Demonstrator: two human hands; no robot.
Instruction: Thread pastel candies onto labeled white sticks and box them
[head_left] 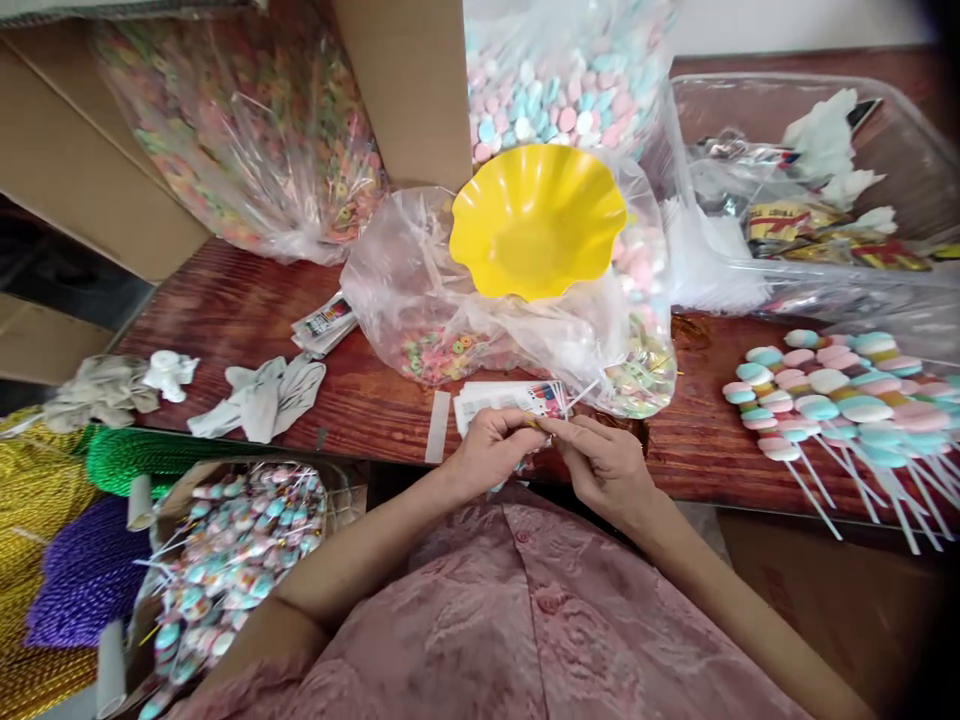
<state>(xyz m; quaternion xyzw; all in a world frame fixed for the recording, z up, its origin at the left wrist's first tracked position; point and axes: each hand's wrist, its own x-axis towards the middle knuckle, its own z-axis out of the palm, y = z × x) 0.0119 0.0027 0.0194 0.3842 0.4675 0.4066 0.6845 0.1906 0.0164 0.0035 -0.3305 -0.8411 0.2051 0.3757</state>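
1. Centrally, at the near edge of the table point(247, 310), the left hand point(491, 450) and right hand point(604, 465) are brought together, fingertips touching.
2. A thin white stick point(581, 395) is pinched between the curled fingers of both hands; what else is gripped there cannot be told.
3. The stick is angled up and to the right, toward a clear bag point(420, 300) of sweets.
4. A stack of labels point(510, 397) is seen just beyond the hands, flat on the table.
5. A yellow bowl point(536, 220) is set on top of the bag.
6. Finished pastel lollipops point(832, 395) are laid in rows to the right, sticks pointing toward the person.
7. A box point(169, 500) of wrapped lollipops is placed at lower left, beside green, gold and purple rolls point(82, 570).
8. A clear tub point(922, 140) of wrappers is seen at upper right.
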